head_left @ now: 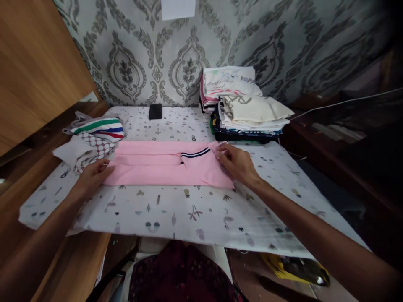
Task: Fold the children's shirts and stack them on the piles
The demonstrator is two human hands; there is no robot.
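Observation:
A pink shirt [157, 165] with a navy-and-white striped collar lies folded into a long strip across the patterned white cloth [176, 214] that covers the table. My left hand [92, 176] rests on the shirt's left end, fingers curled onto the fabric edge. My right hand [236, 163] pinches the shirt's right end beside the collar.
Unfolded clothes [91, 140], one with green, red and blue stripes, are heaped at the left. A stack of folded garments [245, 107] stands at the back right. A small black object [155, 111] lies by the patterned wall. A wooden panel [34, 63] rises at left.

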